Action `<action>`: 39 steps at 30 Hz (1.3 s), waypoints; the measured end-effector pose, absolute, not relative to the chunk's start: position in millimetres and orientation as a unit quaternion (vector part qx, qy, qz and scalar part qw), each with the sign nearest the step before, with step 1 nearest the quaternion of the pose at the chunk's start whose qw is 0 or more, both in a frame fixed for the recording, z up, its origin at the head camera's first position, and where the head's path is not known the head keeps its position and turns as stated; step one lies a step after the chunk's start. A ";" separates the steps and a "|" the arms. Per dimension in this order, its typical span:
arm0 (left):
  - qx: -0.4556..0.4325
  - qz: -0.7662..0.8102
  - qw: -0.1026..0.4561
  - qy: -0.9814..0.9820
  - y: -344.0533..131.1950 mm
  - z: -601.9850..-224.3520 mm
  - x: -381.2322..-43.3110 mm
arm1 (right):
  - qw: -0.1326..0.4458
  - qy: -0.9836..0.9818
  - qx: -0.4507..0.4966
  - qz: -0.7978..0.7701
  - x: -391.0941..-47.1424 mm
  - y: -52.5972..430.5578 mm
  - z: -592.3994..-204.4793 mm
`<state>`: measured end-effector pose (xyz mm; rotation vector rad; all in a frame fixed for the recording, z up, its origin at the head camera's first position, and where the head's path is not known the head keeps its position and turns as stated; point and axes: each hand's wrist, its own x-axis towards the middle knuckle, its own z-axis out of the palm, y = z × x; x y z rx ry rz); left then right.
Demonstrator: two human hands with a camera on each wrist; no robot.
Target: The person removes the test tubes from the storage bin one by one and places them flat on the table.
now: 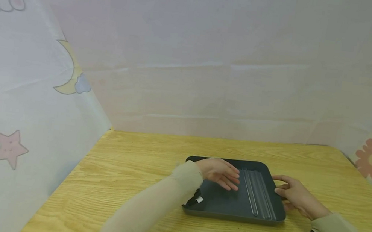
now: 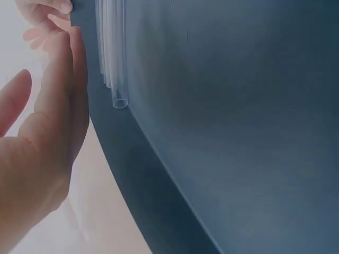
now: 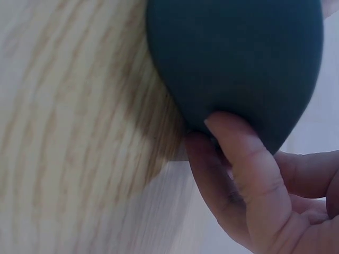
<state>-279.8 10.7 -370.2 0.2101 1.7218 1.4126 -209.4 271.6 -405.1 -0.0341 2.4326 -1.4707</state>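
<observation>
A dark grey rectangular tray (image 1: 229, 217) lies on the table. Several clear test tubes (image 1: 253, 193) lie side by side along its right part, rounded ends toward me. Over the middle of the tray is my left hand (image 1: 218, 172), fingers extended and holding nothing. The left wrist view shows that hand (image 2: 47, 132) beside the open ends of the tubes (image 2: 119, 79). At the tray's right edge, my right hand (image 1: 296, 195) holds the side with curled fingers. Close up in the right wrist view, its fingers (image 3: 238, 153) press on the tray's outer wall (image 3: 233, 63).
The wooden table (image 1: 126, 170) stretches to both sides of the tray and behind it. A pale printed cloth (image 1: 193, 75) hangs behind the far edge and along both sides. Black wrist cameras are strapped at both sleeves.
</observation>
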 end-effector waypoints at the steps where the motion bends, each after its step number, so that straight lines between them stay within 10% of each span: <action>1: 0.083 0.568 0.439 0.691 12.6 -370.8 -280.8 | 0.149 0.846 -0.012 -0.512 -209.5 271.9 -405.0; 39: 0.019 0.604 0.396 0.691 52.8 -410.6 -286.8 | 0.157 0.830 0.001 -0.535 -206.1 268.6 -404.7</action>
